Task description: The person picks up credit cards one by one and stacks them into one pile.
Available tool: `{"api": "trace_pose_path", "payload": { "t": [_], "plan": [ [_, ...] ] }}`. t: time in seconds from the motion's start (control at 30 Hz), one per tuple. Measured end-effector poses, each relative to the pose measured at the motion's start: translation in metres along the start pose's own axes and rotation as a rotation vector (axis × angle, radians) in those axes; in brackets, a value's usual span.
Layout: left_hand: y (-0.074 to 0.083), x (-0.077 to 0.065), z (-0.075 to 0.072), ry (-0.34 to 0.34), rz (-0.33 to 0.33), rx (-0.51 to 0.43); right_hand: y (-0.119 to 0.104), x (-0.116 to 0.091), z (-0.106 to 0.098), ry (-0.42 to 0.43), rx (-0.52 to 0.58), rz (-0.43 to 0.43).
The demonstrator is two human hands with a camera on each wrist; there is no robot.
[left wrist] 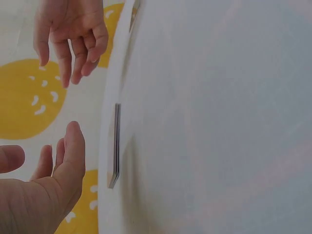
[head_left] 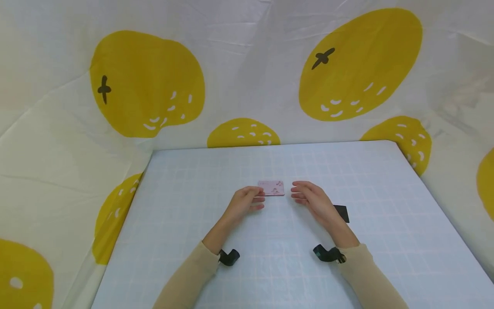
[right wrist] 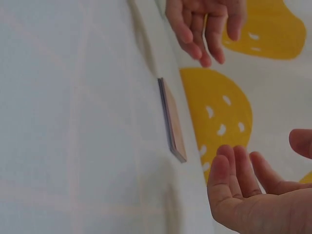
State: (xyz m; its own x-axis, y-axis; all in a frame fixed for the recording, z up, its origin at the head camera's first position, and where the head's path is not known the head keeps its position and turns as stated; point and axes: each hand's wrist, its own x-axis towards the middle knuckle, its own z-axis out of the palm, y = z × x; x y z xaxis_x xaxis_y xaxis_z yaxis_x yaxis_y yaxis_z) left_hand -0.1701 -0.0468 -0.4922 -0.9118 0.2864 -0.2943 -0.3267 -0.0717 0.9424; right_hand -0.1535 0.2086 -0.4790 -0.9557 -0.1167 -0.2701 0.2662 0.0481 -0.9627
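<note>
A thin pink rectangle (head_left: 271,188), printed with small reddish figures, lies flat toward the far half of the table. From the side, in the left wrist view, the pink rectangle (left wrist: 116,146) shows layered edges with a dark line between; whether it is a card stack or a small case I cannot tell. To its left is my left hand (head_left: 244,202), fingers loosely bent and overlapping its corner in the head view. My right hand (head_left: 313,200) hovers to its right with relaxed fingers. Both hands are raised off the table and hold nothing.
Partly hidden behind the right wrist, a black flat piece (head_left: 341,213) lies on the table. The white gridded tabletop (head_left: 185,180) meets a pale curtain (head_left: 247,64) with yellow fruit prints at the back and sides. Black wrist cameras (head_left: 229,257) sit at both cuffs.
</note>
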Motion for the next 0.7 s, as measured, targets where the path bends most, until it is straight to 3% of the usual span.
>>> {"api": "trace_pose_path", "payload": {
  "t": [0.37, 0.7],
  "plan": [
    [-0.007, 0.005, 0.024, -0.054, 0.015, 0.016, 0.005, -0.02, -0.034, 0.042, -0.022, -0.005],
    [-0.015, 0.016, 0.062, -0.151, 0.008, 0.074, 0.007, -0.039, -0.066, 0.088, -0.074, -0.008]
  ]
}}
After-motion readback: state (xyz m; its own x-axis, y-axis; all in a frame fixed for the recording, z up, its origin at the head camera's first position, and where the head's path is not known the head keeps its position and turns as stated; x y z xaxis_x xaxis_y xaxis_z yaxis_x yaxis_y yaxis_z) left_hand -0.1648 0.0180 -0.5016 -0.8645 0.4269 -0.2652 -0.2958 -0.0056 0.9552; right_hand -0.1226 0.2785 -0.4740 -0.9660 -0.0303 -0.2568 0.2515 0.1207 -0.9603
